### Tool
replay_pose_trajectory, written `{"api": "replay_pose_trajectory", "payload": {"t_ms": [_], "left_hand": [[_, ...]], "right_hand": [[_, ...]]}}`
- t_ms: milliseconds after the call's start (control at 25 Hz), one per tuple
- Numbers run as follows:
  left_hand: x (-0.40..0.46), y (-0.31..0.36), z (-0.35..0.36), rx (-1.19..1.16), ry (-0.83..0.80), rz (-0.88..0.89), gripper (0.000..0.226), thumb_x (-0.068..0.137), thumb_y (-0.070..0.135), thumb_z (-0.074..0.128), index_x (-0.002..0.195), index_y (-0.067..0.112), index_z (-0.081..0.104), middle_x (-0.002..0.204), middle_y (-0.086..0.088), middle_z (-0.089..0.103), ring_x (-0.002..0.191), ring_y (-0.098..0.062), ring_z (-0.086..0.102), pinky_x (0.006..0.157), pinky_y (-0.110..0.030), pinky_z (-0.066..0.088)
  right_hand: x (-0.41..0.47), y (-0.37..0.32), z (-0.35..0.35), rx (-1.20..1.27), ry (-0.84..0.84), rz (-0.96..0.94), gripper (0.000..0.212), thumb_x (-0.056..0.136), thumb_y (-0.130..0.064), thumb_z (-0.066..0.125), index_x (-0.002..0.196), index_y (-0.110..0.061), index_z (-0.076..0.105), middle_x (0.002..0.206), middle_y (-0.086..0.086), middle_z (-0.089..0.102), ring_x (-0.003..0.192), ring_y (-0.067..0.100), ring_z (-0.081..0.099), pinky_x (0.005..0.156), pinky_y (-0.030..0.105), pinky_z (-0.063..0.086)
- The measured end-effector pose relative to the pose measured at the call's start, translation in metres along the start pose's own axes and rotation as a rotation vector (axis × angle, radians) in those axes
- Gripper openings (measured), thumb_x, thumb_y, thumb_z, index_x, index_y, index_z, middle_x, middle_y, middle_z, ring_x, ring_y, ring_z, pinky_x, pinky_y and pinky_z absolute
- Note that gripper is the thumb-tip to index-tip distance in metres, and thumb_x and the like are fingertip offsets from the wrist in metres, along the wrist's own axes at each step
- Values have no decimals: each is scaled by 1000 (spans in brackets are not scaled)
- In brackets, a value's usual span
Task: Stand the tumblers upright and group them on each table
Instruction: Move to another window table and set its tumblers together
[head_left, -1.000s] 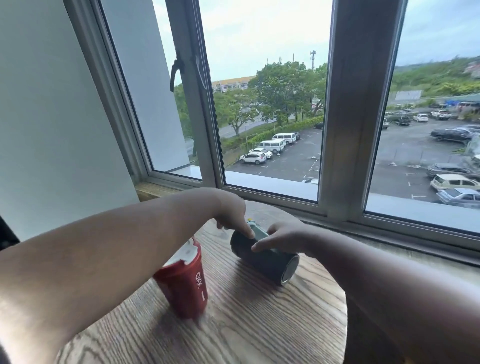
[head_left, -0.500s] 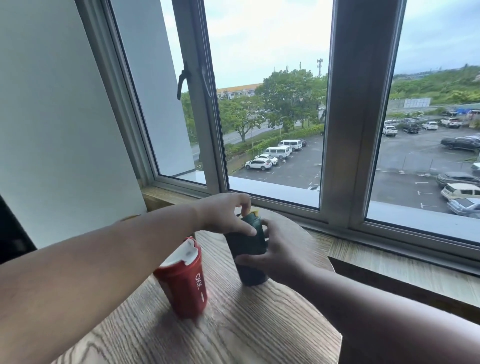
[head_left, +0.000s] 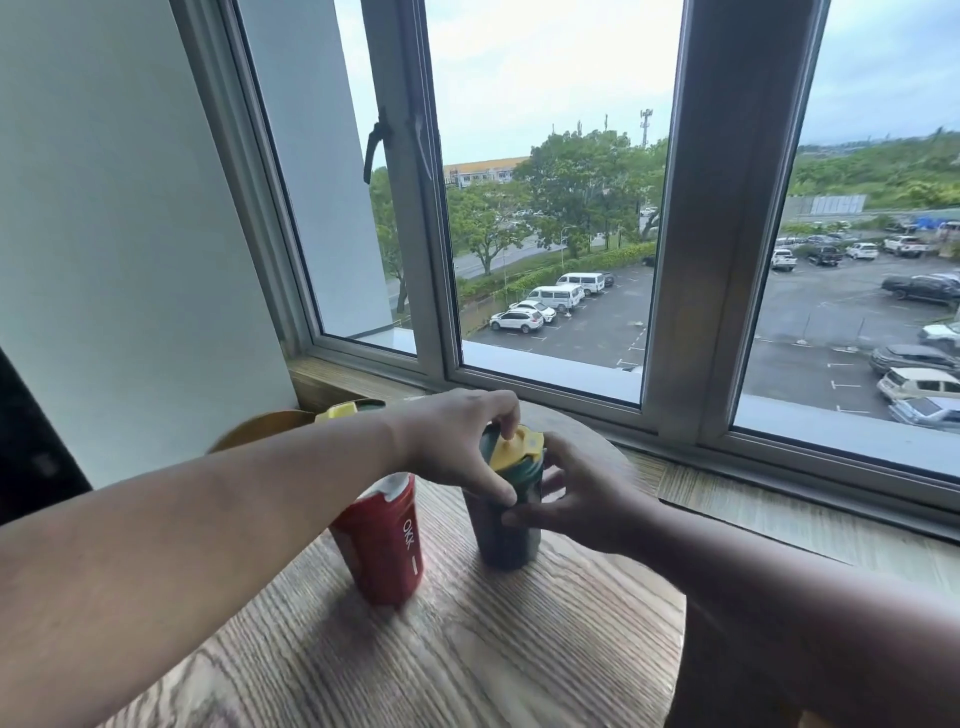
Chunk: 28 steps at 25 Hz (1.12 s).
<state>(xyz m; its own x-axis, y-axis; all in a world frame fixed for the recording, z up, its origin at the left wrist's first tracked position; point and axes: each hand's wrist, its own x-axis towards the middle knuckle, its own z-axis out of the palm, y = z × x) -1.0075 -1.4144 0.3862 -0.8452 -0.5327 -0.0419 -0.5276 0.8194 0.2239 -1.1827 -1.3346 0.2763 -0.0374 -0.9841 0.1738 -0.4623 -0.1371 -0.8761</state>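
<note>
A dark green tumbler (head_left: 506, 540) with a yellow lid stands upright on the round wooden table (head_left: 467, 654). My left hand (head_left: 457, 447) grips its top, with fingers curled over the lid. From the right, my right hand (head_left: 576, 499) holds its side. A red tumbler (head_left: 382, 540) with a white lid stands upright just left of it, a small gap between them. Behind my left forearm the yellow lid of a third tumbler (head_left: 345, 410) shows; the rest of it is hidden.
A wooden window sill (head_left: 779, 519) runs behind and right of the table, under a large window (head_left: 545, 208). A white wall stands at the left. The table's right edge drops off near my right forearm.
The green tumbler lay on its side a second ago; both hands tipped it up and it now stands upright beside the red one. The camera view has tilted slightly.
</note>
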Motion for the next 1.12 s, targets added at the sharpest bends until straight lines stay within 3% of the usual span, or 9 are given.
{"api": "replay_pose_trajectory", "payload": {"t_ms": [160,360,520,600,720,800,880,1000,1120], "left_hand": [[-1,-11,-10,26,-21,-16,58,65,43,88,101,31,44,99,7,59,86,-15,58,73,-35,51],[1,-35,-20,-23,-74,-25,60,66,34,89,103,31,42,103,6,59,90,-18,60,75,-35,52],[1,-49,-18,-68,-91,-10,60,69,38,88,108,32,43,110,5,59,93,-17,60,80,-35,53],[-2,-56,-19,-100,-107,10,64,72,44,87,118,37,43,123,9,57,106,-14,58,89,-34,50],[-17,-77,-29,-153,11,55,62,80,44,80,132,36,46,134,15,51,123,-7,49,98,-27,39],[-28,-102,-35,-155,133,40,51,84,41,76,129,35,53,131,14,55,123,-7,50,100,-31,42],[-38,-136,-38,-155,154,-29,48,80,47,77,123,41,56,125,17,57,120,-7,53,103,-37,45],[-46,-172,-34,-208,11,-74,73,64,60,81,129,53,49,134,19,54,125,-5,51,109,-40,44],[-45,-184,-22,-217,-23,-59,98,59,53,91,142,52,38,143,20,46,131,-4,45,113,-34,40]], "right_hand": [[12,-9,15,20,32,33,74,64,-27,91,124,-29,49,110,1,60,88,20,68,76,38,58],[32,-8,37,-16,113,76,73,46,-54,89,105,-52,47,106,-1,61,89,25,68,78,51,58],[28,-15,37,-27,91,92,75,55,-46,90,116,-40,46,107,-1,60,88,19,68,79,45,59],[23,-18,31,-36,40,121,79,63,-40,90,127,-34,43,110,1,58,93,17,64,85,42,58],[23,-29,20,-62,18,122,91,64,-47,87,139,-29,40,116,3,58,102,16,63,86,32,56],[28,-41,13,-40,44,92,93,64,-50,87,141,-27,41,116,1,59,102,15,66,84,28,57],[35,-55,11,-74,28,87,96,57,-60,86,139,-33,43,120,-4,59,102,14,66,89,33,56],[43,-62,13,-386,-20,122,115,37,-83,76,139,-46,38,126,-13,59,109,10,60,98,36,50],[49,-60,18,-466,-1,120,118,37,-78,76,142,-42,37,127,-14,58,115,9,56,102,36,47]]}}
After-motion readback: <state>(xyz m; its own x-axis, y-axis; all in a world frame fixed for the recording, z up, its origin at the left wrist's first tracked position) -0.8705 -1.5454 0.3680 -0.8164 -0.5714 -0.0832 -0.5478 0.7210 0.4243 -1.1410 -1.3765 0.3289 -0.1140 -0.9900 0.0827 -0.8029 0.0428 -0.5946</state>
